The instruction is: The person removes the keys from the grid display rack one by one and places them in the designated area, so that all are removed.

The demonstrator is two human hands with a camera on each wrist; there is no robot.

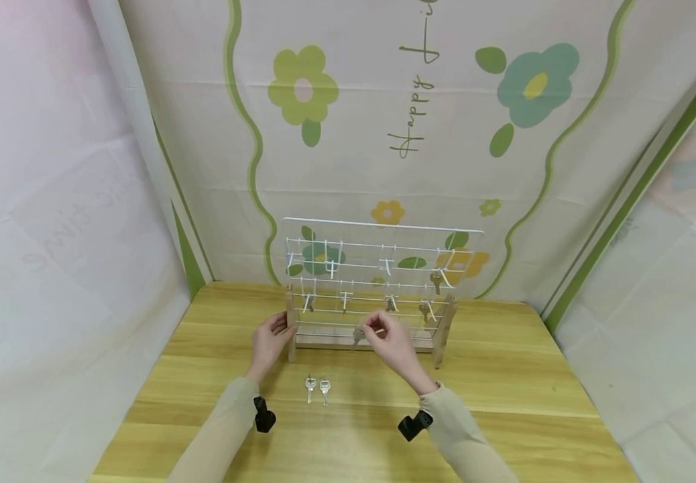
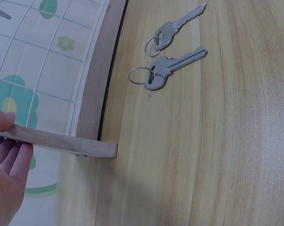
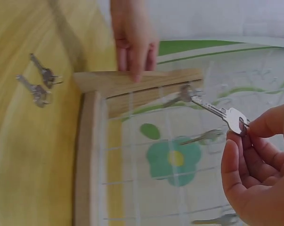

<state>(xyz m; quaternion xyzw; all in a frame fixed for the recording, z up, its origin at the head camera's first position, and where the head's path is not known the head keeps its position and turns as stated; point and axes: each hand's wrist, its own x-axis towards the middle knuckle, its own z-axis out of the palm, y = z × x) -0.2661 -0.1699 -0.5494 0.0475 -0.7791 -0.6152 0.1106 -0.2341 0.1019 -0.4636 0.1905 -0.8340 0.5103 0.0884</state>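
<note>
While my left hand grips the pale wooden side post at the left end of the white wire grid rack, thumb on one face and fingers curled round the other, my right hand pinches the ring of a silver metal key between thumb and forefinger. That key hangs before the rack's lower part, near the middle of the head view, not on any hook. I judge the hanging well past half done: one key is on the upper row's right end, and at least three show along the lower row. The upper row's other hooks look bare; one lower hook I can't make out. Left are the key I hold and two ringed silver keys, side by side on the yellow wood-grain table, below centre-left.
</note>
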